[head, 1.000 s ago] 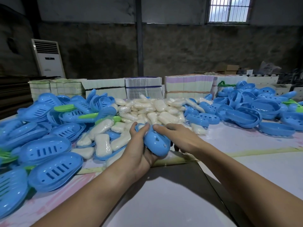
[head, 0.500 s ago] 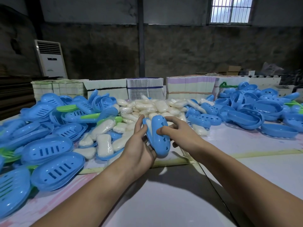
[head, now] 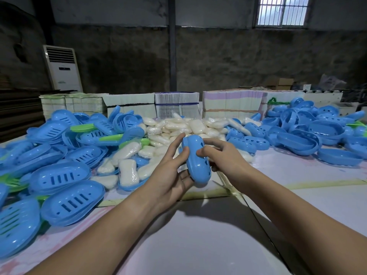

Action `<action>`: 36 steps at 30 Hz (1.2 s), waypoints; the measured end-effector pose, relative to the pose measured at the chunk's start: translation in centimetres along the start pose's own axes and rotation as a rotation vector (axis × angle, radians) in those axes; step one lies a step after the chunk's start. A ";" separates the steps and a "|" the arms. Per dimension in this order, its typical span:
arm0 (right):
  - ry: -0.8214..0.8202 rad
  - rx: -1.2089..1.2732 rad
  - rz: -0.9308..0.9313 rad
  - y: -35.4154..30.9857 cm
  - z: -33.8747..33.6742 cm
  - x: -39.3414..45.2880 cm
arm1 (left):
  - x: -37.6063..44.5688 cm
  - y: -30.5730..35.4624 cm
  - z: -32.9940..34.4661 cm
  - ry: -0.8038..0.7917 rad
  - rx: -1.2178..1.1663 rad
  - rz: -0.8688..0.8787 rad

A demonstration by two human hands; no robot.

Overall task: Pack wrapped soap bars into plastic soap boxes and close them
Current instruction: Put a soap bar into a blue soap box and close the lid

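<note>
Two hands [head: 168,171] [head: 224,155] grip soap box [head: 196,161] above table [head: 198,245].

Dim room, barred window [head: 281,10] daylight, soft shadows, wide-angle edge distortion.

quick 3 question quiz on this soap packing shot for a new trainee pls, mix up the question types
1. True or false: the blue soap box is held by both the left hand and the right hand.
2. Multiple choice: the pile of wrapped soap bars lies A) at the middle of the table, beyond the hands, B) on the floor, C) inside a carton.
3. Fill in: the tray halves stacked at the left have rows of ____ cut in them.

Key: 1 true; 2 A; 3 slots.
</note>
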State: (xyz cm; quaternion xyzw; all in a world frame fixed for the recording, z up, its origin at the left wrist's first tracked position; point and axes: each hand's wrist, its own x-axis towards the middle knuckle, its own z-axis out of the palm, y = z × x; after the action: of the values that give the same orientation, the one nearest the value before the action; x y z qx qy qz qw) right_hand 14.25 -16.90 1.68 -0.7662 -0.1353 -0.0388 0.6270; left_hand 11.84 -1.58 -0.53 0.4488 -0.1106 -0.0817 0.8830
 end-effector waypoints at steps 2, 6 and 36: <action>0.000 0.000 -0.004 0.0 0.0 0.0 | 0.0 -0.2 0.1 0.001 0.007 0.014; 0.016 0.010 0.016 0.2 -0.1 0.3 | 0.2 -0.6 0.1 0.037 -0.054 0.034; -0.130 0.060 0.042 0.2 -0.2 0.0 | -0.6 2.7 -2.4 -0.153 0.595 0.061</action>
State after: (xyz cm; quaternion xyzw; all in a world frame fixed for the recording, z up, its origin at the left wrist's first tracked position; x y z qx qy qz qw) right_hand 14.30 -17.10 1.47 -0.7506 -0.1606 0.0284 0.6404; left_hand 12.07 2.02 0.19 0.6766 -0.2093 -0.0525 0.7040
